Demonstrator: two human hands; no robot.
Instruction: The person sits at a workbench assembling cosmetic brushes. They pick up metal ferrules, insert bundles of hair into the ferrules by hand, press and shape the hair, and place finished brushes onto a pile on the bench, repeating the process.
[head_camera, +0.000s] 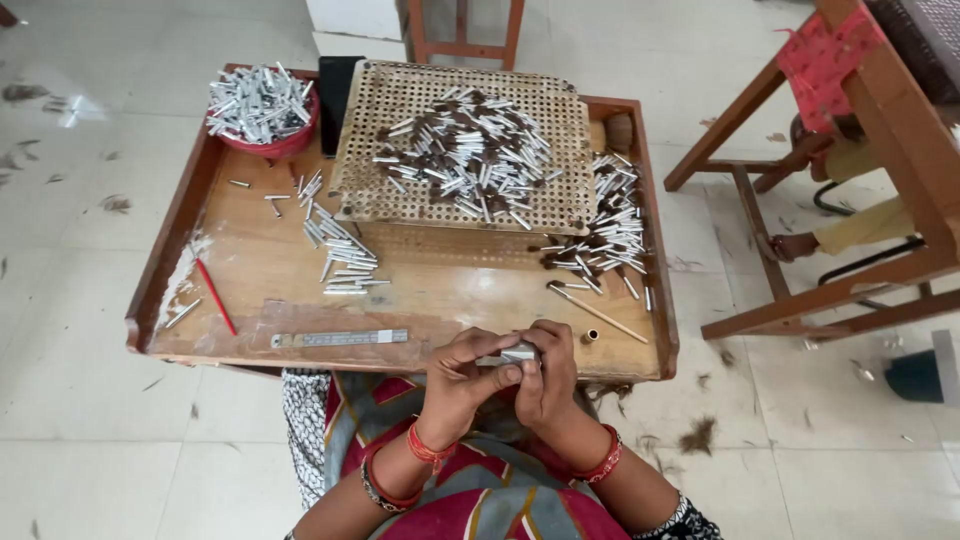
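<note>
— Pale floor tiles lay all round, littered with dark tufts, and a low wooden worktop with raised edges stood before the seated person. What was in the hands?

— One small silver tube, at six o'clock on the worktop's near edge. The left hand and right hand met over it, each grip pressed together, pinching the tube by its ends.

— How would it handle?

— Light, stiff and probably slick, I judged; thin metal that might dent, so best taken at the ends with fingertips.

— And around it?

— A perforated board at twelve o'clock heaped with tubes, a red bowl at ten, loose tubes between, a ruler near the hands.
</note>
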